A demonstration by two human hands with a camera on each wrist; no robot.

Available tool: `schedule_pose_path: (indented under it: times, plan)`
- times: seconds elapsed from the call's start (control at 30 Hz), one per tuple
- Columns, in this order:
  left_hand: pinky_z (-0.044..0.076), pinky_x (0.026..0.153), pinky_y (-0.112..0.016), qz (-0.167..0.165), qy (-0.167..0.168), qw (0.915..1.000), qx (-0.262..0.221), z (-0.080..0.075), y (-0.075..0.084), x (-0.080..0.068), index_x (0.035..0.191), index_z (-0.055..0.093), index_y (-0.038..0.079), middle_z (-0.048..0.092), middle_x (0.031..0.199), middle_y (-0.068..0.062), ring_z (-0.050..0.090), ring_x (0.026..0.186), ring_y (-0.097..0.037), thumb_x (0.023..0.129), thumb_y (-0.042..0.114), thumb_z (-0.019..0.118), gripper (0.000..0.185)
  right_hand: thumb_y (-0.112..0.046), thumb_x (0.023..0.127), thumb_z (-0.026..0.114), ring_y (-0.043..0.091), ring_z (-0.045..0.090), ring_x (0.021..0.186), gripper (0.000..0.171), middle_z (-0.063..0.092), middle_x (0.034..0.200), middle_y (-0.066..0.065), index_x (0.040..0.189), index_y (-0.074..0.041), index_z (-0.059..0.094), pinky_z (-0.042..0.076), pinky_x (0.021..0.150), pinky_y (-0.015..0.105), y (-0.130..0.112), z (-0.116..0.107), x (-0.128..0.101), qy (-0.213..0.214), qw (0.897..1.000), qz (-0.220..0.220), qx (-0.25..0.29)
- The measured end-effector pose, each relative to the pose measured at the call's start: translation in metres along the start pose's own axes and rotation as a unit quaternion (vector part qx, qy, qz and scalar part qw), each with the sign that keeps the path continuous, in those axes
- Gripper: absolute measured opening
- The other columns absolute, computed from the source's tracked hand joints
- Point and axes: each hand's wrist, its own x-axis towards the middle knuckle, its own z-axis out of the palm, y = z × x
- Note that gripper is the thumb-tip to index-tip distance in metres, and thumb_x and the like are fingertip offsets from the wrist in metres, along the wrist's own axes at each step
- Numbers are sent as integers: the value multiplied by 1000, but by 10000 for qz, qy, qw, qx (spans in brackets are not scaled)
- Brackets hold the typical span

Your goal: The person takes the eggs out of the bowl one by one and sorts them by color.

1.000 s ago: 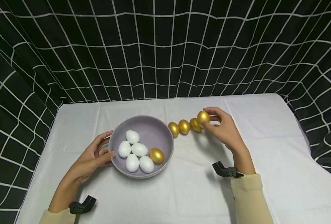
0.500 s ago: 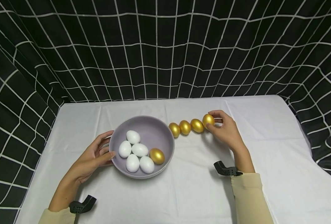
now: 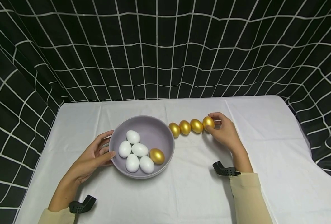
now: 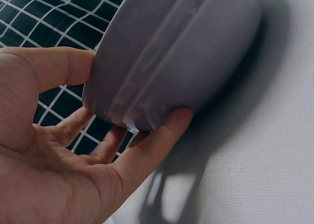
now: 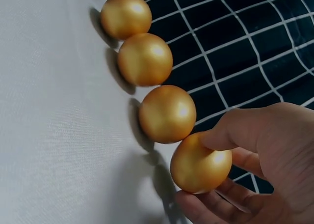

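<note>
A purple-grey bowl (image 3: 143, 124) stands left of centre, with several white eggs (image 3: 139, 150) and one golden egg (image 3: 157, 156) inside. My left hand (image 3: 91, 157) grips its left side, thumb at the rim and fingers against the outer wall (image 4: 171, 62). To the right of the bowl, three golden eggs (image 3: 185, 127) lie in a row on the cloth. At the row's right end my right hand (image 3: 224, 129) pinches another golden egg (image 5: 198, 167) between thumb and fingers, close against its neighbour. Whether this egg touches the cloth is hard to tell.
White cloth (image 3: 193, 186) covers the table. A black curtain with a white grid (image 3: 165, 56) hangs behind the table and along both sides. Each wrist wears a black camera mount (image 3: 225, 169).
My right hand has moved the held golden egg right and down, from above the row's last egg to the row's right end. The left hand and bowl keep their place.
</note>
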Motion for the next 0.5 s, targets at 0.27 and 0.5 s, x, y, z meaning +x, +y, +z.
schedule_pose_path:
  times: [0.27,0.5]
  plan:
    - [64,91,-36,4,-22,10000,-35,0,1,-1,166,22,13,32,163,-25,65,124,-9,100,2,67,80,-11,95,72,43,67,122,45,65,139,26,138,0,61,50,97,43,0,5,1,-104,9997,51,-195]
    - [64,91,-36,2,-19,10000,-23,0,-1,0,166,22,13,32,163,-25,65,124,-9,100,2,67,80,-19,101,68,46,60,130,44,61,142,29,139,0,61,47,111,60,-11,-1,-5,-7,9993,6,-377]
